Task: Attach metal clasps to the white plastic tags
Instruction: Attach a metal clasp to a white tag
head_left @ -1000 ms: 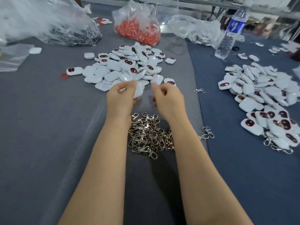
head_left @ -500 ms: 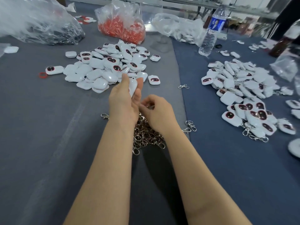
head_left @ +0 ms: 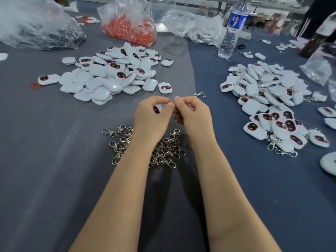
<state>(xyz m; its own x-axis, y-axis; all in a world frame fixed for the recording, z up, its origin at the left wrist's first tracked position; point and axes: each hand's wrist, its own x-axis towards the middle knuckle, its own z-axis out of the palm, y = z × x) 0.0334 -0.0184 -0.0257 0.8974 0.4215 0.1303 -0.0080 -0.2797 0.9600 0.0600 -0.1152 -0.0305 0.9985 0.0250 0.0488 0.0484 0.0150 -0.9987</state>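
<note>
My left hand [head_left: 151,116] grips a white plastic tag [head_left: 157,109] with a dark red-rimmed window, mostly hidden by the fingers. My right hand [head_left: 192,112] pinches a metal clasp [head_left: 173,104] by its small ring, right against the tag's edge. Both hands hover above a heap of loose metal clasps [head_left: 161,150] on the grey cloth. A pile of bare white tags [head_left: 109,75] lies ahead to the left. To the right, a second pile of tags [head_left: 269,104] carries clasps.
A bag of orange parts [head_left: 131,28], a large clear bag [head_left: 34,24] and a bag of white pieces [head_left: 196,30] line the far edge. A water bottle [head_left: 231,31] stands at the back right. A stray clasp [head_left: 199,94] lies just beyond my right hand.
My hands rose off the clasp heap and met above it. The left hand's fingers curled round the tag, and the right hand now pinches a clasp against it. The camera view shifted left.
</note>
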